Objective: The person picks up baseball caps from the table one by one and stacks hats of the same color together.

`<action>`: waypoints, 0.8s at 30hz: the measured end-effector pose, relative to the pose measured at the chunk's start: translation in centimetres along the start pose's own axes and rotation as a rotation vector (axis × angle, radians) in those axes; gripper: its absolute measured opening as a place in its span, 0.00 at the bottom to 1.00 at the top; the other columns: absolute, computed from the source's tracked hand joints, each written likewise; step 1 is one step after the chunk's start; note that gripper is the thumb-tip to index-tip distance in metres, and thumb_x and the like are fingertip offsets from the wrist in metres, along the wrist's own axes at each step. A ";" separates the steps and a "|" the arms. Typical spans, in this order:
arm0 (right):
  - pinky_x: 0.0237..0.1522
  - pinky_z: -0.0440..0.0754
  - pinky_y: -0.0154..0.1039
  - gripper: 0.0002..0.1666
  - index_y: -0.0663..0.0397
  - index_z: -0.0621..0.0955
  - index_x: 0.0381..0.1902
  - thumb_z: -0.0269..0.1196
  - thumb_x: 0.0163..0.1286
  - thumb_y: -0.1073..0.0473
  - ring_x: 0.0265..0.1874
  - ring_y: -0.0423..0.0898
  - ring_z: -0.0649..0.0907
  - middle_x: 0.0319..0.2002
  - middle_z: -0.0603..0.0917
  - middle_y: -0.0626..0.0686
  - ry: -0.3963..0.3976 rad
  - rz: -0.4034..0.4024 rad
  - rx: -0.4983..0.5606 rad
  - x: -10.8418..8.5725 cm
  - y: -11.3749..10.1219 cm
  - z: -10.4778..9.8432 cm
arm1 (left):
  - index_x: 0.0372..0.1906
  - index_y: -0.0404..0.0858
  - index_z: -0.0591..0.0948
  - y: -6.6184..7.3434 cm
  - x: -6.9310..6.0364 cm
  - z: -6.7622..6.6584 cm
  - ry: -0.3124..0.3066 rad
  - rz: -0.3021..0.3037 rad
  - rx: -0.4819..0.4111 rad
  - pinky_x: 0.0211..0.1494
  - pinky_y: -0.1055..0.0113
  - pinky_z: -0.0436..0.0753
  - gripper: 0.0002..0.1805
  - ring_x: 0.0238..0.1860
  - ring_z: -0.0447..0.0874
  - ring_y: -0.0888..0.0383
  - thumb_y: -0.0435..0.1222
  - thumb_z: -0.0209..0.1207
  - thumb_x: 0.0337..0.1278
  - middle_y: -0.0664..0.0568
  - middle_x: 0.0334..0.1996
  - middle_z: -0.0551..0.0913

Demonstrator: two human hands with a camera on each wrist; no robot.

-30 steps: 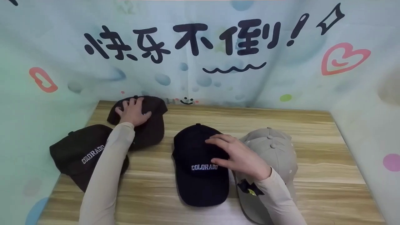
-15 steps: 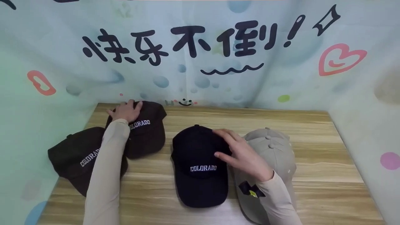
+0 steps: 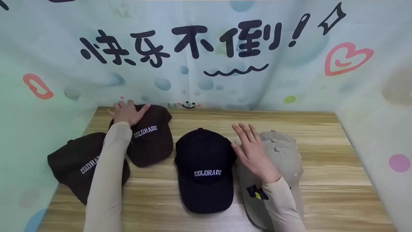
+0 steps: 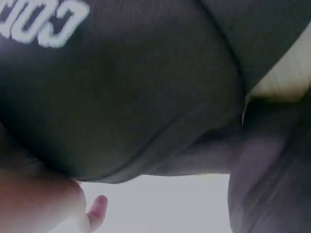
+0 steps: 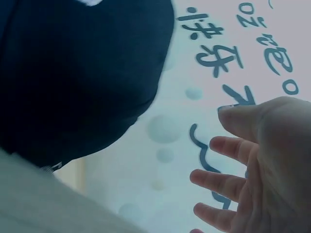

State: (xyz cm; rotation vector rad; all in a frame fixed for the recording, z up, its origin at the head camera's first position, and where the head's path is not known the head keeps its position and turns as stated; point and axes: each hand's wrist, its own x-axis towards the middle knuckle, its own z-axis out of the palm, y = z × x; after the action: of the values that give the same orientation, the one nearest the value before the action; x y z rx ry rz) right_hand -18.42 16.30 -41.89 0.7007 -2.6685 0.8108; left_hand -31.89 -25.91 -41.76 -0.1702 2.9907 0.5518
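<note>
My left hand (image 3: 125,113) lies spread over the rear left of a dark brown cap (image 3: 151,141) lettered COLORADO, thumb on its crown. In the left wrist view, this brown cap (image 4: 126,97) fills most of the picture, and part of the hand (image 4: 43,204) shows below it. A second brown COLORADO cap (image 3: 77,158) sits nearer, partly behind the left sleeve. At mid table is a navy COLORADO cap (image 3: 204,161). My right hand (image 3: 252,149), fingers extended, is at the navy cap's right edge, over a stack of several beige caps (image 3: 286,161). Its fingers (image 5: 221,184) hold nothing.
The wood-grain table (image 3: 328,154) ends at a printed cloth backdrop (image 3: 193,87) with black lettering. Cloth (image 3: 29,129) also hangs along the left and right sides. A black bow-like patch (image 3: 257,192) marks the front beige cap.
My left hand has slid left and back on the far brown cap, uncovering its lettering; that cap now lies slightly nearer. My right hand has lifted off the navy cap's crown and moved right.
</note>
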 end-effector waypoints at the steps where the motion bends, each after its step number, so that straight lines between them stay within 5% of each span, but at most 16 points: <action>1: 0.62 0.56 0.65 0.30 0.56 0.66 0.70 0.56 0.74 0.56 0.70 0.64 0.55 0.68 0.65 0.64 -0.006 0.005 0.001 -0.1 0.0 0.1 | 0.60 0.21 0.63 0.0 0.0 -0.2 0.018 0.010 -0.013 0.58 0.26 0.37 0.57 0.63 0.46 0.24 0.73 0.36 0.56 0.19 0.60 0.55; 4: 0.62 0.55 0.66 0.31 0.55 0.65 0.71 0.58 0.73 0.54 0.70 0.64 0.54 0.68 0.63 0.65 -0.018 0.013 0.010 -0.3 0.1 0.2 | 0.48 0.23 0.67 0.3 -0.2 -1.0 0.031 0.057 -0.054 0.57 0.27 0.40 0.46 0.59 0.51 0.26 0.68 0.38 0.63 0.23 0.55 0.60; 8: 0.64 0.54 0.65 0.32 0.55 0.66 0.70 0.59 0.72 0.54 0.70 0.64 0.55 0.67 0.64 0.66 -0.016 0.005 0.017 -0.4 0.0 0.2 | 0.40 0.28 0.66 0.8 -0.5 -2.0 -0.062 0.153 -0.136 0.56 0.36 0.56 0.29 0.50 0.64 0.33 0.54 0.39 0.73 0.30 0.44 0.67; 11: 0.64 0.55 0.64 0.32 0.55 0.66 0.70 0.60 0.71 0.54 0.69 0.65 0.56 0.67 0.64 0.67 -0.008 -0.005 0.014 -0.3 0.0 0.1 | 0.43 0.27 0.66 1.0 -0.5 -2.5 -0.157 0.203 -0.161 0.52 0.44 0.66 0.25 0.44 0.70 0.37 0.50 0.40 0.74 0.33 0.42 0.71; 17: 0.64 0.56 0.62 0.32 0.54 0.66 0.70 0.60 0.71 0.54 0.69 0.64 0.58 0.67 0.65 0.66 -0.023 -0.024 0.008 -0.2 -0.5 0.1 | 0.57 0.22 0.64 1.2 -0.4 -2.5 -0.332 0.213 -0.100 0.58 0.44 0.66 0.29 0.55 0.69 0.34 0.48 0.41 0.74 0.27 0.54 0.69; 21: 0.65 0.55 0.60 0.31 0.53 0.66 0.70 0.58 0.72 0.53 0.69 0.63 0.58 0.66 0.65 0.66 -0.038 -0.035 0.028 -0.2 -0.7 0.2 | 0.47 0.24 0.71 1.0 -0.1 -2.6 -0.365 0.258 -0.105 0.45 0.52 0.71 0.23 0.38 0.73 0.43 0.45 0.46 0.73 0.36 0.38 0.74; 24: 0.65 0.55 0.60 0.31 0.53 0.67 0.70 0.58 0.73 0.53 0.69 0.63 0.59 0.66 0.66 0.66 -0.038 -0.037 0.045 -0.2 -0.6 0.1 | 0.37 0.28 0.73 1.0 0.2 -3.2 -0.351 0.347 -0.158 0.37 0.57 0.67 0.18 0.29 0.67 0.51 0.42 0.49 0.72 0.46 0.28 0.71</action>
State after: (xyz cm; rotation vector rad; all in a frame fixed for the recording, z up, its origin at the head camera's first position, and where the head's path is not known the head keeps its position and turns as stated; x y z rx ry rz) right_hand -17.94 15.89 -41.75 0.7817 -2.6704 0.8584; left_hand -32.45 -26.17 -38.42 0.4013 2.6414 0.7613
